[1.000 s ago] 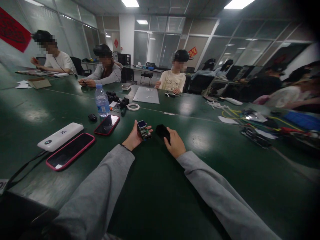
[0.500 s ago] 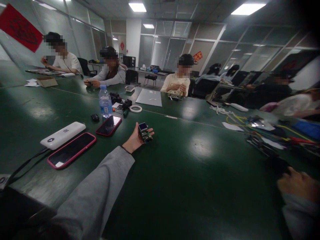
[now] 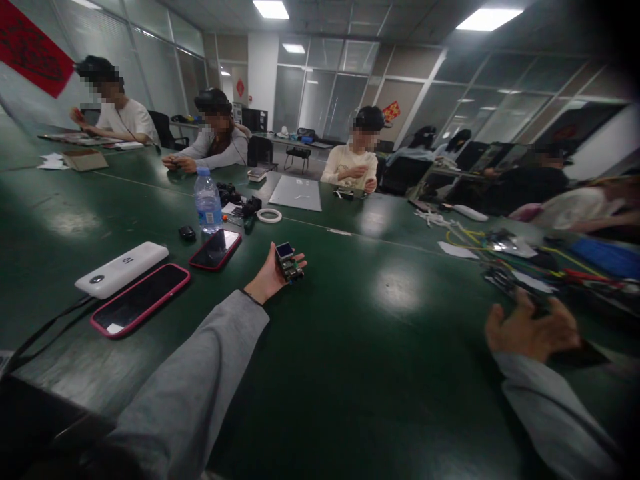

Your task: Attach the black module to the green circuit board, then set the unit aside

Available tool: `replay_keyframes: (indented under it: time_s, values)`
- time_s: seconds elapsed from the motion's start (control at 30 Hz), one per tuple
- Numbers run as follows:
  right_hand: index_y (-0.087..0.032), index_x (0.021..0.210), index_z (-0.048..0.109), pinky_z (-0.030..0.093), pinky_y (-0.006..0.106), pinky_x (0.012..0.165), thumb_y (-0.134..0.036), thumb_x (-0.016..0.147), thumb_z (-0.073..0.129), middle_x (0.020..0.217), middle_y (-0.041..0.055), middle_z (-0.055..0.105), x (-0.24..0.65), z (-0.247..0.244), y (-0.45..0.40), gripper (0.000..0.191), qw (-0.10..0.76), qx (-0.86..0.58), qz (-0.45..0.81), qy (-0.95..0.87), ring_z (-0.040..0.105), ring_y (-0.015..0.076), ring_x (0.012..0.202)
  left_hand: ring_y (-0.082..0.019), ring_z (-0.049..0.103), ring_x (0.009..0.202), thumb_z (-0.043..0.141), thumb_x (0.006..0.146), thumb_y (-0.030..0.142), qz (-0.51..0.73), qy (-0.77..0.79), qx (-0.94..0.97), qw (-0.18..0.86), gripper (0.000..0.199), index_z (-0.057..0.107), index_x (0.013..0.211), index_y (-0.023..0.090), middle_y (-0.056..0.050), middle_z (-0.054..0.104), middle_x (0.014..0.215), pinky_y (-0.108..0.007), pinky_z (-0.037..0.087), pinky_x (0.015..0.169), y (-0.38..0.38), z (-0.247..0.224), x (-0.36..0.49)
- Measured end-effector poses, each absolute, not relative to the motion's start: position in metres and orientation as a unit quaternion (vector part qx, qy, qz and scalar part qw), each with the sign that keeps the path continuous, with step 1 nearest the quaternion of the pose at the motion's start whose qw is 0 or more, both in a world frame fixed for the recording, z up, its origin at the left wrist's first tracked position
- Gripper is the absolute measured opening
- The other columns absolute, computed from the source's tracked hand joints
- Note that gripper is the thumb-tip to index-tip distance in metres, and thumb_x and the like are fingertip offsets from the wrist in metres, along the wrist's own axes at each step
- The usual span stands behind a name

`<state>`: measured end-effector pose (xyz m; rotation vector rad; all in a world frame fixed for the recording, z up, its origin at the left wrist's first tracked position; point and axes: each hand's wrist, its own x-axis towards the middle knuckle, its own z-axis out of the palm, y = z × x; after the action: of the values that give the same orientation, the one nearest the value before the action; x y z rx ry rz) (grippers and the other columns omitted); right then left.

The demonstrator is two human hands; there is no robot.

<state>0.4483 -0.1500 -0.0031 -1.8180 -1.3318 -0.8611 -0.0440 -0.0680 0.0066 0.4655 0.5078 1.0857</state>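
Observation:
My left hand [image 3: 267,277] is closed around a small circuit board with a little screen [image 3: 289,261], held a little above the green table [image 3: 380,373]. The screen is dark blue with a pale edge. On the right, my right hand [image 3: 533,328] is slightly blurred by motion, with its fingers apart and nothing seen in them. A dark flat object [image 3: 583,355] lies beside it, partly behind the hand; I cannot make out its kind. Beyond that hand is a tangle of cables [image 3: 500,273].
Left of my left hand lie two red-edged phones [image 3: 143,300], a white power bank [image 3: 123,270] and a water bottle [image 3: 207,203]. Farther back are a tape roll [image 3: 269,215] and a grey sheet [image 3: 296,193]. Several people sit around the table; a blue item [image 3: 607,257] lies at right.
My right hand has moved left, away from the dark object, and its fingers have spread. My left hand keeps the circuit board in place. The view has shifted slightly.

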Motion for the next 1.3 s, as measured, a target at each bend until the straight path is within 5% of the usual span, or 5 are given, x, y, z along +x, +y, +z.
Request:
replay_keyframes:
  time_s: [0.23, 0.47, 0.77, 1.07, 1.3]
  values:
    - [-0.021, 0.133, 0.041, 0.023, 0.049, 0.099, -0.040, 0.092, 0.038, 0.139, 0.0118, 0.025, 0.245, -0.005, -0.120, 0.046, 0.339, -0.574, -0.278, -0.692, 0.025, 0.0285, 0.127, -0.027, 0.057, 0.108, 0.036, 0.078, 0.067, 0.505, 0.245, 0.225, 0.797, 0.061, 0.054, 0.111, 0.018, -0.013, 0.055, 0.124, -0.044, 0.047, 0.085, -0.070, 0.008, -0.045]
    - [-0.017, 0.133, 0.039, 0.023, 0.041, 0.106, -0.034, 0.092, 0.043, 0.141, 0.0091, 0.027, 0.081, 0.008, -0.128, 0.044, 0.320, -0.425, -0.170, -0.830, 0.022, 0.0241, 0.130, -0.020, 0.063, 0.090, 0.038, 0.079, 0.066, 0.508, 0.260, 0.209, 0.794, 0.061, 0.060, 0.103, 0.014, -0.011, 0.065, 0.105, -0.030, 0.050, 0.075, -0.062, -0.001, -0.044]
    - [-0.021, 0.135, 0.038, 0.032, 0.035, 0.102, -0.013, 0.093, 0.027, 0.140, 0.0035, 0.031, 0.081, -0.002, -0.097, 0.044, 0.331, -0.443, -0.074, -0.830, 0.030, 0.0176, 0.127, -0.018, 0.063, 0.082, 0.042, 0.078, 0.065, 0.506, 0.236, 0.204, 0.804, 0.060, 0.060, 0.107, 0.015, -0.009, 0.066, 0.091, -0.026, 0.050, 0.066, -0.066, 0.003, -0.042]
    - [-0.018, 0.139, 0.030, 0.032, 0.039, 0.104, -0.037, 0.088, 0.050, 0.141, 0.0078, 0.029, 0.097, -0.007, -0.080, 0.058, 0.410, -0.426, -0.014, -0.806, 0.031, 0.0221, 0.127, -0.017, 0.061, 0.084, 0.035, 0.081, 0.065, 0.497, 0.166, 0.267, 0.809, 0.060, 0.052, 0.119, 0.022, -0.006, 0.064, 0.096, -0.030, 0.048, 0.077, -0.071, 0.009, -0.039]
    - [-0.015, 0.121, 0.047, 0.044, 0.039, 0.090, -0.039, 0.075, 0.063, 0.114, 0.0103, 0.054, 0.115, -0.020, -0.061, 0.054, 0.515, -0.502, 0.107, -0.687, 0.053, 0.0235, 0.103, -0.015, 0.061, 0.083, 0.040, 0.080, 0.062, 0.453, 0.197, 0.339, 0.801, 0.062, 0.038, 0.133, 0.031, -0.006, 0.060, 0.098, -0.031, 0.046, 0.085, -0.080, 0.012, -0.031]
